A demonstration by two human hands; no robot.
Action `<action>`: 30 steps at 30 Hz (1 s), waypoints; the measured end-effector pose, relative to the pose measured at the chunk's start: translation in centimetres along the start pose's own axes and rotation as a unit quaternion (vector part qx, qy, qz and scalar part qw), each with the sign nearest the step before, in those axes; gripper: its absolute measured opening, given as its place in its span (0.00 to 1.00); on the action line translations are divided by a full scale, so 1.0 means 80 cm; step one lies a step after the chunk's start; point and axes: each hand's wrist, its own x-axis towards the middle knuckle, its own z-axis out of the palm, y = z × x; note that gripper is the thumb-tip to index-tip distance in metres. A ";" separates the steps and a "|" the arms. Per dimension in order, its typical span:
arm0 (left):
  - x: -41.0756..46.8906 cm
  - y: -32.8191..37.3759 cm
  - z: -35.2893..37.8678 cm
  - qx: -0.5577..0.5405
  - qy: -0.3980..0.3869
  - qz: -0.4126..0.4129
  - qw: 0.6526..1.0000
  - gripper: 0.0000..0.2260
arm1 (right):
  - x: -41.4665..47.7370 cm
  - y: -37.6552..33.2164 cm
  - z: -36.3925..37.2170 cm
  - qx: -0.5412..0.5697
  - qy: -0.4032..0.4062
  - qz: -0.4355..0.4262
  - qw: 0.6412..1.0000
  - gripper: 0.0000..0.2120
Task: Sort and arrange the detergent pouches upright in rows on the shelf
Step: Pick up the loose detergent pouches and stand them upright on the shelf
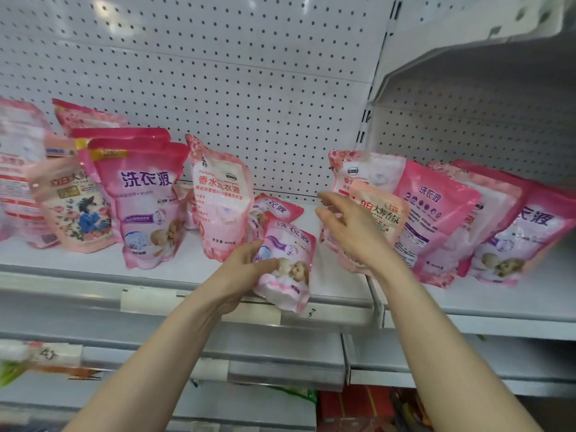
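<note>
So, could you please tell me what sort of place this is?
Probably a shop aisle: a white pegboard back panel, a metal shelf stocked with pink detergent pouches in a few repeated designs, and label strips along the shelf's front rail.

This is a shop, shown by a white metal shelf with a perforated back panel, paper tags on its front edge and many near-identical pink detergent pouches.

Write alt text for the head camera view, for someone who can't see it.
A person's left hand grips a small pink detergent pouch at the front edge of a white shelf, while the open right hand reaches toward leaning pink pouches on the right.
</note>
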 end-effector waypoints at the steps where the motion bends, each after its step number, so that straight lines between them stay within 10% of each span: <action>1: -0.005 -0.001 0.000 0.008 -0.015 0.021 1.000 0.11 | 0.011 0.000 -0.004 -0.019 -0.023 0.009 1.000 0.22; 8: -0.026 0.003 -0.010 -0.009 -0.079 0.113 0.990 0.20 | 0.049 -0.016 -0.019 0.061 -0.154 0.081 0.983 0.21; 11: -0.021 0.005 -0.009 -0.005 -0.068 0.124 0.990 0.22 | 0.044 -0.026 -0.037 0.170 -0.086 0.085 0.978 0.10; 15: -0.007 0.023 0.008 0.089 -0.007 0.195 0.977 0.30 | 0.046 -0.044 -0.062 0.053 0.097 -0.009 0.994 0.10; 23: 0.010 0.106 -0.062 0.447 0.311 0.439 0.715 0.25 | 0.056 -0.040 -0.046 -0.229 0.184 -0.100 0.951 0.16; 30: 0.035 0.155 -0.128 0.614 0.196 0.361 0.674 0.09 | 0.072 -0.057 -0.027 -0.321 0.192 -0.102 0.922 0.10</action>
